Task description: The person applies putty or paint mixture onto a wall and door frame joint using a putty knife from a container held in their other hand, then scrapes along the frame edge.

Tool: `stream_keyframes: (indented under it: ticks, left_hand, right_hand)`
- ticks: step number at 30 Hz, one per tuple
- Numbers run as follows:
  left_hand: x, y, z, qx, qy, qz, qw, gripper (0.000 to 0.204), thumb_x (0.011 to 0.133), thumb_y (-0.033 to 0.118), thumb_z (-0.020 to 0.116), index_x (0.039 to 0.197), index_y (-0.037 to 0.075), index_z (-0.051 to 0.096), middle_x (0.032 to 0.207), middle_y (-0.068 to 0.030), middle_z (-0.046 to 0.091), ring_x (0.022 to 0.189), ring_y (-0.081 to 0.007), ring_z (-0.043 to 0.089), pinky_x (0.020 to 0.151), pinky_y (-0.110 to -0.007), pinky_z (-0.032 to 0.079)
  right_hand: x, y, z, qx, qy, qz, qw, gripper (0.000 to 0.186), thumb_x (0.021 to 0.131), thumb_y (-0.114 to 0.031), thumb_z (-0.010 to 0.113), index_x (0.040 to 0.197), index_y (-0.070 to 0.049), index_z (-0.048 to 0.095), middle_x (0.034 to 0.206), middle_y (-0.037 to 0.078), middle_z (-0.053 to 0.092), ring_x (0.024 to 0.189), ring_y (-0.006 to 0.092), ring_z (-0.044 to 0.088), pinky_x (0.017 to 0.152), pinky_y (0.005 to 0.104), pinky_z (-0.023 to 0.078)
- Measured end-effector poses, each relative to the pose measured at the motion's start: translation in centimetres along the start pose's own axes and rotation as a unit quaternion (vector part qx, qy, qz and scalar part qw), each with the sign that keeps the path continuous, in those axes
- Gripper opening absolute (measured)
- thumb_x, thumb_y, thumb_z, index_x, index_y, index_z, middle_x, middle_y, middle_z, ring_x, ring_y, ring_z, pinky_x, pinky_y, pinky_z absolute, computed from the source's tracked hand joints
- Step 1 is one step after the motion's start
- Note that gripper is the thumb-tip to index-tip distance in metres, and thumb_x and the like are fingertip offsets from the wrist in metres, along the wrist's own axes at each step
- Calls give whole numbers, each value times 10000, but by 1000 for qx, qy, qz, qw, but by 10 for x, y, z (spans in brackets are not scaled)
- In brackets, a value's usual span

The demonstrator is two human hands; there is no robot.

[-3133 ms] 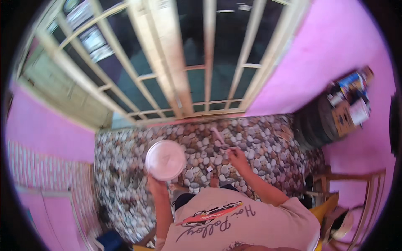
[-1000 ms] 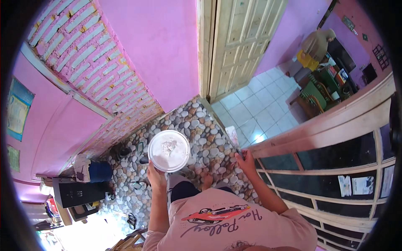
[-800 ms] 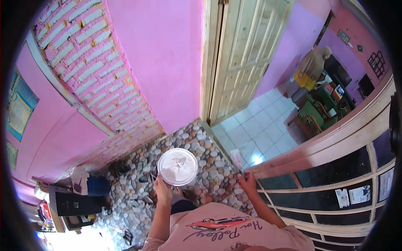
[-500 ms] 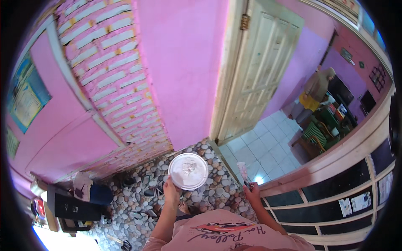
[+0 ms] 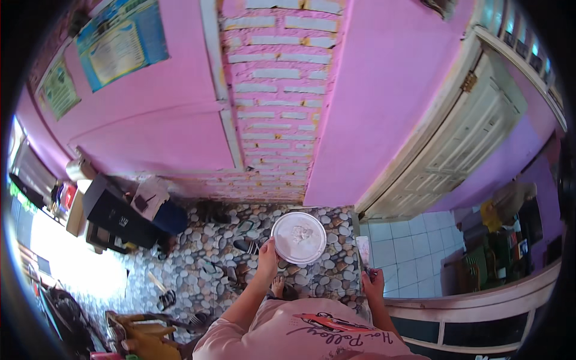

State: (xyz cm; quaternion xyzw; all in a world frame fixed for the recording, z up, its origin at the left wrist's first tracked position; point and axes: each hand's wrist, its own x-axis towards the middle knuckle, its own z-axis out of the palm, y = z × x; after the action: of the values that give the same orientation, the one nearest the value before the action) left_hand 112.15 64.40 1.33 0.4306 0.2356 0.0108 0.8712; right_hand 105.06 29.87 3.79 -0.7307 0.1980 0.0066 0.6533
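My left hand (image 5: 268, 257) grips the near left rim of a round white plastic lid (image 5: 282, 230), held about level in front of me. A lump of whitish paste (image 5: 302, 233) sits near its middle, with a thin smear around it. To the right, my right hand (image 5: 373, 283) is closed around the handle of a putty knife (image 5: 363, 249). The knife's flat, whitish blade points away from me and stays apart from the lid. Most of its handle is hidden by my fingers.
Ahead stands a pink wall with a white-and-pink brick strip (image 5: 276, 90). An open cream door (image 5: 441, 150) is at the right, with a person (image 5: 510, 201) beyond it. Sandals (image 5: 246, 246) lie on the pebble-patterned floor (image 5: 333, 276). A black box-like object (image 5: 123, 211) and a blue bucket (image 5: 171, 217) stand left.
My view has swung left, bringing the brick strip to the middle and pushing the doorway toward the right edge. Both hands keep their holds on the lid and the putty knife.
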Motion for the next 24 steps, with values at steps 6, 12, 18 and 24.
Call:
stream_keyframes:
  ticks: [6, 12, 18, 24]
  left_hand:
    - [-14, -1, -24, 20, 48, 16, 999, 328, 994, 370, 461, 880, 93, 595, 647, 42, 534, 530, -62, 459, 479, -234, 359]
    - [-34, 5, -26, -6, 43, 39, 998, 324, 997, 351, 454, 898, 79, 600, 694, 22, 571, 559, -77, 503, 492, -242, 383]
    - [-46, -7, -33, -23, 18, 43, 999, 318, 996, 317, 463, 936, 44, 614, 813, -11, 632, 708, -100, 595, 613, -250, 466]
    - [-42, -5, -3, -7, 32, 49, 998, 325, 991, 348, 469, 880, 75, 604, 691, 27, 567, 550, -73, 497, 494, -234, 391]
  right_hand:
    - [10, 9, 14, 21, -40, -40, 998, 268, 883, -127, 653, 1000, -48, 425, 657, 22, 529, 442, 76, 453, 372, 233, 356]
    - [8, -4, 15, -2, -65, -53, 997, 257, 881, -117, 652, 999, -43, 437, 670, 19, 527, 459, 75, 454, 381, 235, 357]
    - [0, -16, 4, 32, -84, -55, 994, 253, 869, -117, 663, 996, -48, 456, 702, 13, 528, 496, 71, 466, 411, 235, 379]
    - [2, -13, -2, 38, -47, -73, 996, 232, 880, -105, 645, 974, -33, 445, 660, 22, 526, 463, 74, 473, 403, 234, 372]
